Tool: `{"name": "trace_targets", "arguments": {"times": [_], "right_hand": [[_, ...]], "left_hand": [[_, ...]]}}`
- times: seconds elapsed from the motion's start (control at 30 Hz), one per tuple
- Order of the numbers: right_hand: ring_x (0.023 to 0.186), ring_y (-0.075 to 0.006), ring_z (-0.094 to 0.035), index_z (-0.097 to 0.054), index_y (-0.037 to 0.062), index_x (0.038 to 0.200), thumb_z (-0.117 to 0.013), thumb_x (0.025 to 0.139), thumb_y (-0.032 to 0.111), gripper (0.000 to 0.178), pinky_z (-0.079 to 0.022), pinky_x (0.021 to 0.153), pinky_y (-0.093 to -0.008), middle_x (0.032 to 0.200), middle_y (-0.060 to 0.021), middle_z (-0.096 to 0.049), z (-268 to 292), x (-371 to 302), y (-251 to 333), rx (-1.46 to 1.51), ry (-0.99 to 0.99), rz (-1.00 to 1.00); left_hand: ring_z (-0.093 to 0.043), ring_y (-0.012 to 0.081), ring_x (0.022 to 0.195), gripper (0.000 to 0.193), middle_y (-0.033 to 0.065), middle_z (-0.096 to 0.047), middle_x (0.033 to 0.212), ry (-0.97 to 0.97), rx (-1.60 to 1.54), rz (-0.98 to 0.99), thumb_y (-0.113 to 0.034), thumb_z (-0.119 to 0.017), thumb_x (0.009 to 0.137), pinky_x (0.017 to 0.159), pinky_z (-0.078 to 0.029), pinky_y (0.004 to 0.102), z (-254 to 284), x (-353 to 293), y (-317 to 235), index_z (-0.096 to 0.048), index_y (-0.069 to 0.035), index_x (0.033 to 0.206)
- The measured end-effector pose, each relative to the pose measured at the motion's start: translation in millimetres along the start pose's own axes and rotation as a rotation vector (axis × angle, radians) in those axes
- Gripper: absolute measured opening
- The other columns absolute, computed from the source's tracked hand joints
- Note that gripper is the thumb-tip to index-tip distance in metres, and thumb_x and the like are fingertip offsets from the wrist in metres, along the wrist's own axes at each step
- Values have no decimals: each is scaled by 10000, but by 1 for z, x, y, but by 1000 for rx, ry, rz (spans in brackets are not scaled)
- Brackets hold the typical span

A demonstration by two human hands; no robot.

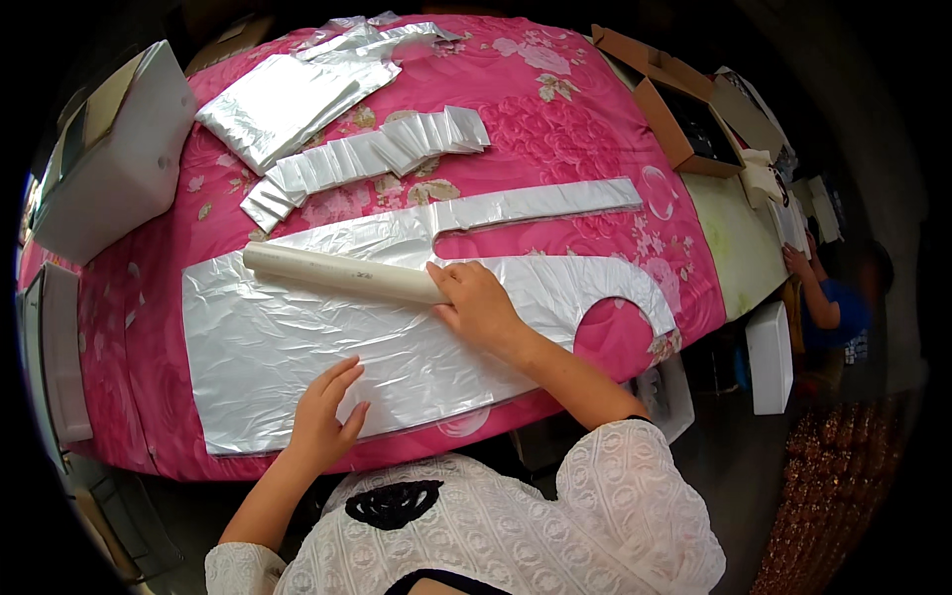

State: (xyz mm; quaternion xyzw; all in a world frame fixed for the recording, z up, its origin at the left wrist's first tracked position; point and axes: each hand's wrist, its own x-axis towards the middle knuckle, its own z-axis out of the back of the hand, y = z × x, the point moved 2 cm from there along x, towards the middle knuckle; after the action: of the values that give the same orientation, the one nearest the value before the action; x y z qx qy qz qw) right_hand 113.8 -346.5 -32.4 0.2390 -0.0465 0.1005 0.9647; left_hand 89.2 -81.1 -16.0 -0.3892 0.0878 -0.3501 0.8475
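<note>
A large silvery plastic sheet, with a long strap and a rounded cut-out like an apron, lies flat and slightly wrinkled in front of me. Across its upper part rests an off-white tube, tilted down toward the right. My right hand grips the tube's right end, its fingers curled over it. Lower down, my left hand hovers over or touches the sheet near its front edge, fingers apart and holding nothing. Beyond the tube, a row of folded silvery plastic packets overlaps in a line.
A pink flowered cloth covers the table. More folded plastic sheets are piled at the far left. A white foam box stands left; an open cardboard box sits far right. Another person works at the right edge.
</note>
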Motion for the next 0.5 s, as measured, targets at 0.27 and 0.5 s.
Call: {"name": "trace_targets", "arguments": {"times": [0.27,0.5], "right_hand": [[1288,-341,-352,-408,-35,1315,-528,882,282,550,-273,1070,-402,1384,-210,-374,-27,-85,16,78,21,83],[1205,-341,-463,-551,-39,1180,-486,886,157,359,-346,1032,-392,1263,-202,-522,66,-168,-192,-349,-486,-489]], "left_hand": [[-67,460,1368,860,292,14,1483,-146,144,-23,-261,-664,774,1095,-164,493,-64,41,6,-172,-32,1441],[-68,481,1353,801,291,-20,1479,-56,250,-90,-302,-663,758,1085,-180,517,-88,46,-24,-278,-13,1397]]}}
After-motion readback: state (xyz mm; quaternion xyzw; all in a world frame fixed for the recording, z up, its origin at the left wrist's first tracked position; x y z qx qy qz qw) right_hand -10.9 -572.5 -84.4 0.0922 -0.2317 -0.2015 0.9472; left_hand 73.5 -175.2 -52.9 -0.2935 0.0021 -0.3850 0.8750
